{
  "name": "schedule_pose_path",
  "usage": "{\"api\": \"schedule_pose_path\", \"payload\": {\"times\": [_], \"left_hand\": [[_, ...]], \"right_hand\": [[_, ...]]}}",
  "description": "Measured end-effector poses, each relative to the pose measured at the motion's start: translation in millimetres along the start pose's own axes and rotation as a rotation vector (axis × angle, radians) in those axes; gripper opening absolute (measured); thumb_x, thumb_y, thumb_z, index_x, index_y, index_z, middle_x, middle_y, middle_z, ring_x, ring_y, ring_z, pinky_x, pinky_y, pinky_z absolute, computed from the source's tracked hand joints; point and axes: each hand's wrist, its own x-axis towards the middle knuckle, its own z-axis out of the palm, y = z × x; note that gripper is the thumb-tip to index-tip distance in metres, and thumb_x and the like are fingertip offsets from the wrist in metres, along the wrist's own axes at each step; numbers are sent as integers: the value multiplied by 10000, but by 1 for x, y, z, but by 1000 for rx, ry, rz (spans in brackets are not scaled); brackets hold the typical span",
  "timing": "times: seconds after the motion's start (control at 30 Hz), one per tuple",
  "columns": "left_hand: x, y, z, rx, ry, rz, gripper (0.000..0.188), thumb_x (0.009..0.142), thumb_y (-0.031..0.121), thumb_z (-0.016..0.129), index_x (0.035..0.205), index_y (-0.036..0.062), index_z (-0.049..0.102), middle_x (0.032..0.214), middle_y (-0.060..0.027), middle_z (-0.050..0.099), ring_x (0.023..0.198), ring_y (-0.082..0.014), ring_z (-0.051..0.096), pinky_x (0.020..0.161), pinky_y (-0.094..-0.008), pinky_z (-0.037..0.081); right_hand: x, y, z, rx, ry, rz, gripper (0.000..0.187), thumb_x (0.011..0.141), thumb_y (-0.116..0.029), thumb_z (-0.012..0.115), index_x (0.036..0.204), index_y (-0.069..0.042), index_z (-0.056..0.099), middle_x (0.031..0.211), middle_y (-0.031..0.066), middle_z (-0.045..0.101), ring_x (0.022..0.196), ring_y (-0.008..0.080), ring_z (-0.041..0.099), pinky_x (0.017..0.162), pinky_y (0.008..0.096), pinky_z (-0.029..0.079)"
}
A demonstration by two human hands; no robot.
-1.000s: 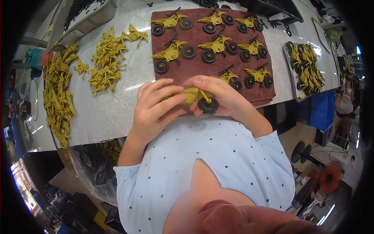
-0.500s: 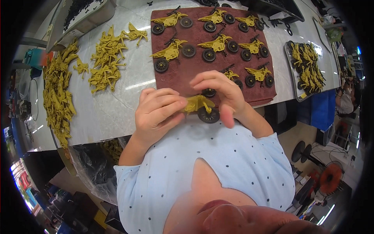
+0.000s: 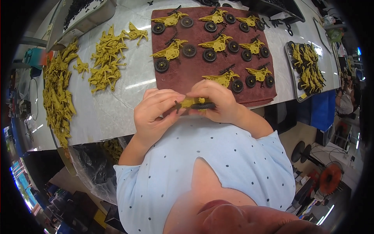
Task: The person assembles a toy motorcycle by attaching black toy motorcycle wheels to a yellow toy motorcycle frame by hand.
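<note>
Close in front of my chest, both hands hold a small yellow toy motorcycle (image 3: 187, 103) with a black wheel seen edge-on. My left hand (image 3: 155, 110) pinches its left end, where a small black part sticks out between the fingers. Closed around the wheel end is my right hand (image 3: 219, 100), thumb below and fingers above. Fingers hide much of the toy. Just beyond, several yellow toy motorcycles (image 3: 216, 43) with black wheels lie in rows on a dark red cloth (image 3: 183, 78). My right hand covers part of the nearest middle one (image 3: 220, 78).
Loose yellow motorcycle bodies lie in a small heap (image 3: 106, 58) and a longer pile (image 3: 58, 97) on the left of the table (image 3: 132, 62). A tray (image 3: 300, 95) of yellow toys stands right. Bins of black parts (image 3: 87, 21) sit at the back. A fan (image 3: 330, 177) stands lower right.
My right hand has come in from beside the toy and closed on it. The toy has turned, so its wheel went from face-on to edge-on. My left hand keeps hold.
</note>
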Motion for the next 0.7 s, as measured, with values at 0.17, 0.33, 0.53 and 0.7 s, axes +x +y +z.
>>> {"api": "schedule_pose_path", "payload": {"times": [0.17,0.33,0.53,0.7], "left_hand": [[1,6,-4,65,-18,36,336,636,-25,753,958,43,691,917,-51,695,851,-200,657,747,-292,402],[-1,2,-2,-17,2,-40,308,659,-28,736,953,55,697,942,-28,693,836,-200,653,743,-303,382],[5,3,-10,328,82,306,252,676,156,777,920,136,716,984,7,685,934,-207,612,797,-346,388],[-14,-11,-7,660,174,488,286,659,258,784,936,291,722,1075,99,640,1104,-175,500,964,-389,368]], "right_hand": [[0,-3,3,-10,26,-88,422,707,-87,796,1057,33,591,906,124,601,805,258,602,688,339,493],[0,-7,3,5,30,-4,406,710,-66,783,1061,18,599,930,128,609,813,253,604,700,339,489],[13,-4,-6,-152,93,-28,509,758,-6,712,1225,2,512,1035,121,617,954,250,603,833,330,475],[0,8,-15,1349,150,734,462,914,2,541,1354,-8,401,1159,128,589,1050,237,584,919,321,454]]}}
